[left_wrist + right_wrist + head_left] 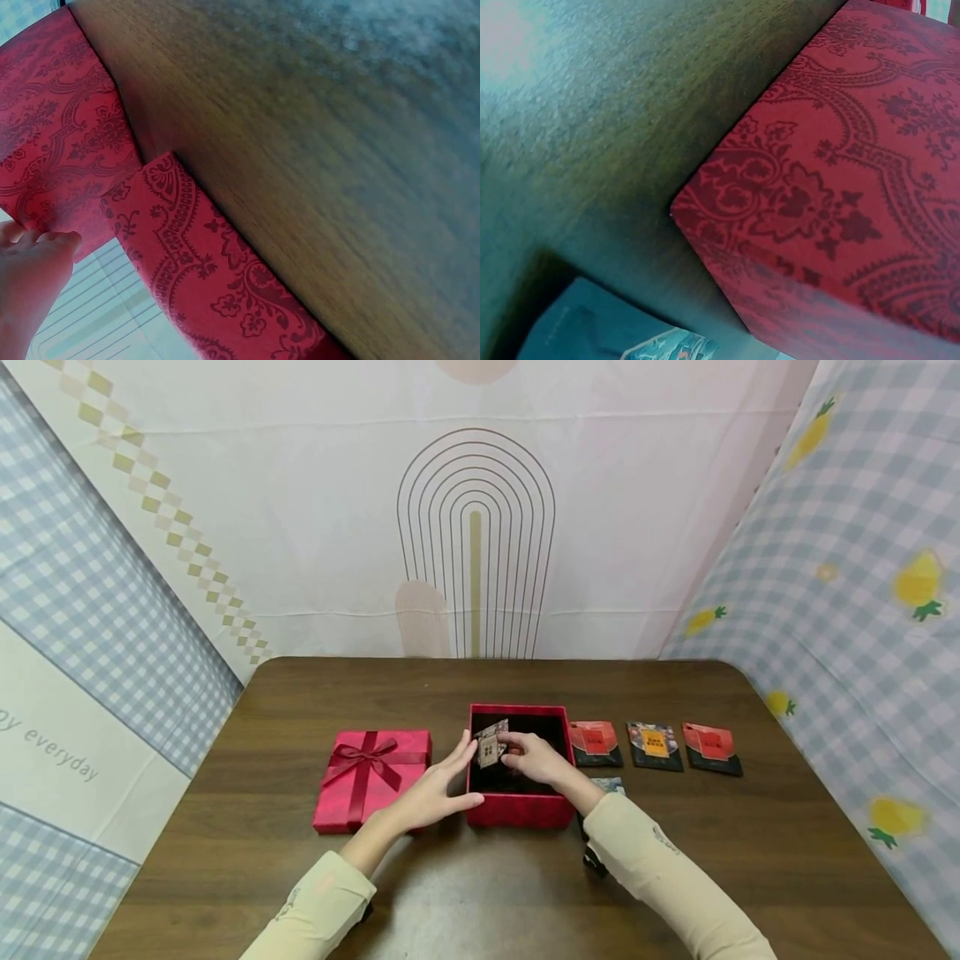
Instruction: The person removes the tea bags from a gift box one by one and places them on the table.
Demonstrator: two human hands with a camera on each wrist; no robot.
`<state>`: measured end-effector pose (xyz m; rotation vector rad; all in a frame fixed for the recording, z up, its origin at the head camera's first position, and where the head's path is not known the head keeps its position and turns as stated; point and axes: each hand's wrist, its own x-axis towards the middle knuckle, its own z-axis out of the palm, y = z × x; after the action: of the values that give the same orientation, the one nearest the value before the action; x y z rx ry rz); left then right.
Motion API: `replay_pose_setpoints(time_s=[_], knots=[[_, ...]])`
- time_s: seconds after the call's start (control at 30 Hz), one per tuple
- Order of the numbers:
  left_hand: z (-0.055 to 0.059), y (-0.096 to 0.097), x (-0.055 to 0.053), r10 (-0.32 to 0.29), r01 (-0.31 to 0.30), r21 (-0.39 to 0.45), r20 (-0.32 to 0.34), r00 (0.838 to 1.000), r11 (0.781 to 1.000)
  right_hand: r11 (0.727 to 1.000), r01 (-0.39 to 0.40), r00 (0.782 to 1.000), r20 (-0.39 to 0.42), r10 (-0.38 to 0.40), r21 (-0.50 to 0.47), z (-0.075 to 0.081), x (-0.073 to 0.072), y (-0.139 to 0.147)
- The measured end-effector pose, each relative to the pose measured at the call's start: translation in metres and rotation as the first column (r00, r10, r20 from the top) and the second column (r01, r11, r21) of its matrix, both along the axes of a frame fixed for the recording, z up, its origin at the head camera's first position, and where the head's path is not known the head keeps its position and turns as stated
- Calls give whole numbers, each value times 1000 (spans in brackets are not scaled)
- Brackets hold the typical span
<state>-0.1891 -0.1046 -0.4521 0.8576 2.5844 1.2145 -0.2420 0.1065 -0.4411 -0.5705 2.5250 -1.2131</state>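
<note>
An uncovered red box [519, 811] with a black inside stands near the middle of the table. Over its opening, my right hand [536, 758] pinches a small brown-and-grey patterned packet [490, 749], tilted inside the left part of the box. My left hand [435, 792] lies along the box's left wall, fingers straight and thumb spread toward the front corner. In the left wrist view, the left fingertips [56, 238] rest against the box's patterned side. The right hand itself is outside the right wrist view, where the box's side [840, 165] fills the right.
Left of the box lies its red lid [405, 777] with a dark red ribbon bow. Right of it lie a red-and-black packet [595, 743], a blue-and-orange packet [655, 746] and another red one [711, 748]. A dark packet [609, 784] is partly hidden under the right forearm.
</note>
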Motion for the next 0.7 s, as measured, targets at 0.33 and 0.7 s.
replay_pose_setpoints(time_s=[0.33, 0.7], knots=[[-1, 1, 0, -1, 1, 6, -8, 1000, 1000, 994, 94, 995, -6, -95, -55, 6, 6, 5], [0, 0, 0, 9, -9, -1, 14, 1000, 1000, 968, 162, 985, 90, -147, -191, 19, 16, 20]])
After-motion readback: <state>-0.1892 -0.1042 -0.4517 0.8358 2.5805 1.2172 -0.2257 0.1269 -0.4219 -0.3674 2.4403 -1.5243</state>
